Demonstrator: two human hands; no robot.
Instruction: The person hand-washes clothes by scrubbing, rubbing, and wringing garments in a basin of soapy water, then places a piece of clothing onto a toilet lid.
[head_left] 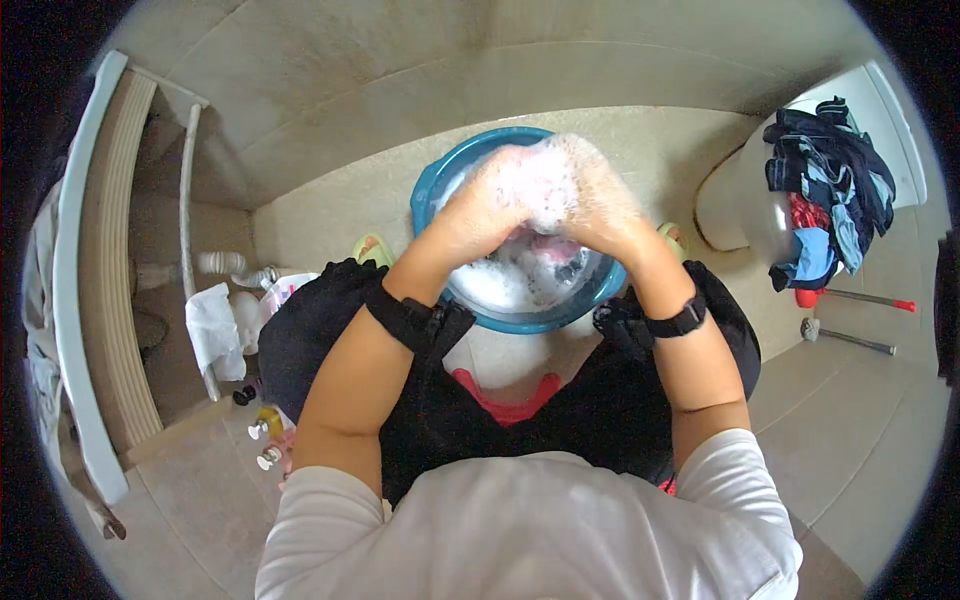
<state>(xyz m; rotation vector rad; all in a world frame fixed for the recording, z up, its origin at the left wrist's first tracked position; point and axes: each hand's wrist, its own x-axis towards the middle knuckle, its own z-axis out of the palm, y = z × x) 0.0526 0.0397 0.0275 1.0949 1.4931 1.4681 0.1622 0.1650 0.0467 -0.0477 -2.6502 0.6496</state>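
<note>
Above the blue basin (427,200), my left hand (490,205) and my right hand (605,205) are brought together, both coated in thick white suds. Between them is a bunched, foam-covered pinkish cloth (545,190), gripped from both sides. Suds hide most of my fingers and the cloth's outline. Below the hands, a pinkish part of fabric (552,248) shows in the soapy water (495,285), with something dark beside it that I cannot make out.
Dark and light-blue clothes (830,190) are heaped on the white toilet (735,205) at the right. Two long-handled brushes (855,340) lie near it. On the left are a pale pipe (188,200), a white cloth (214,330) and pump bottles (268,440). A tiled wall (450,50) rises behind the basin.
</note>
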